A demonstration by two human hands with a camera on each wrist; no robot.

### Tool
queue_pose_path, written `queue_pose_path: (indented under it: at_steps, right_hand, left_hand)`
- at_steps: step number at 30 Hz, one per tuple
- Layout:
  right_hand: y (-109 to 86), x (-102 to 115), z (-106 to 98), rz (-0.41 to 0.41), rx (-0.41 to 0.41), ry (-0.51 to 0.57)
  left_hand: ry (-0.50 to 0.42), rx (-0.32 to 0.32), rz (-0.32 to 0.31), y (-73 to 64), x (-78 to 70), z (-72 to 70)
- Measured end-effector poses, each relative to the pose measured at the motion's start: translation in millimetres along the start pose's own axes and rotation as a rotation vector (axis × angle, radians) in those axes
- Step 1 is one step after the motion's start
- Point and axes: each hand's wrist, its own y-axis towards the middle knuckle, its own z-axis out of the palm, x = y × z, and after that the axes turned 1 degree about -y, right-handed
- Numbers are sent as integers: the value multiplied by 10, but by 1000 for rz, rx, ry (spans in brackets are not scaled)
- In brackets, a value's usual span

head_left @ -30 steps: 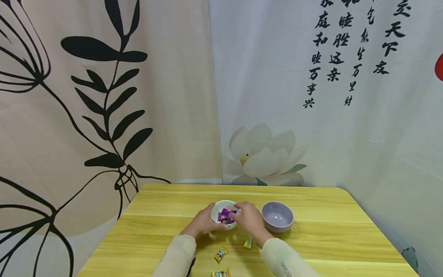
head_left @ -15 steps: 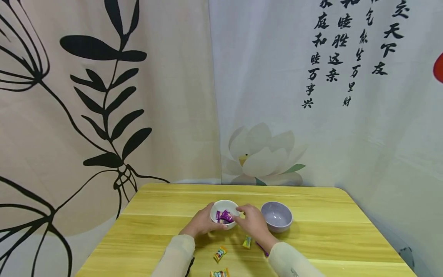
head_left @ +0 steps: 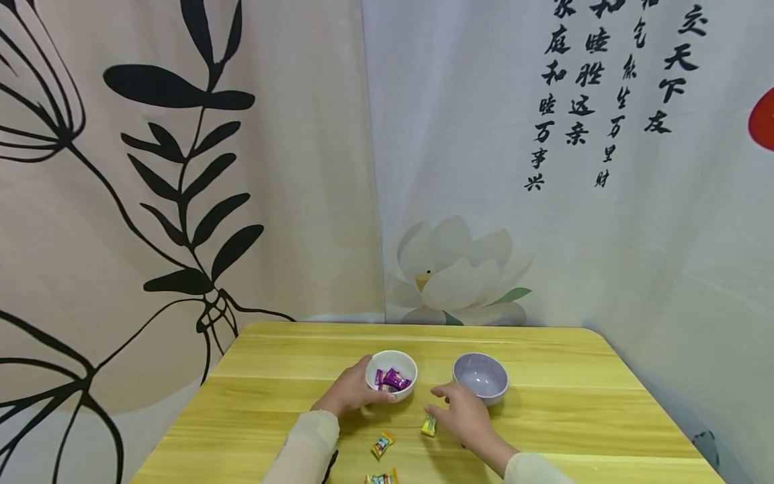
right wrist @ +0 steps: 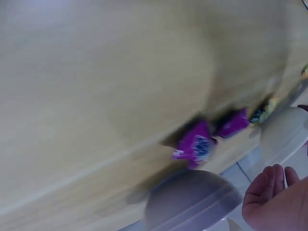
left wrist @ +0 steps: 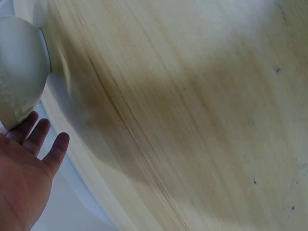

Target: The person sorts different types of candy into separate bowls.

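My left hand (head_left: 351,391) grips a white bowl (head_left: 387,359) at its left side, thumb along the near rim. Several purple-wrapped candies (head_left: 396,380) lie inside. In the left wrist view the fingers (left wrist: 33,137) touch the bowl's underside. My right hand (head_left: 468,415) hovers in front of a lavender bowl (head_left: 486,374), fingers loosely bent with nothing seen between them. Just left of its fingertips lies a yellow-wrapped candy (head_left: 428,425). Two purple candies (right wrist: 198,144) lie on the table in the right wrist view, mostly hidden by my right hand in the head view.
Two more yellow-wrapped candies, a middle one (head_left: 383,445) and a nearer one (head_left: 381,478), lie on the wooden table (head_left: 290,376) between my forearms. A printed cloth backdrop (head_left: 314,168) hangs behind the table's far edge.
My right hand has left the white bowl's rim and moved right and nearer to me, in front of the lavender bowl. My left hand keeps its hold on the white bowl.
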Motion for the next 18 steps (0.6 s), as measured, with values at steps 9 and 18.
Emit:
queue_pose_path:
  at_steps: [9, 18]
  right_hand:
    - [-335, -229, -45, 16, -52, -83]
    - [-455, -384, -57, 85, -23, -136]
  left_hand:
    - [-9, 0, -3, 3, -6, -2]
    - [4, -1, -24, -2, -18, 6]
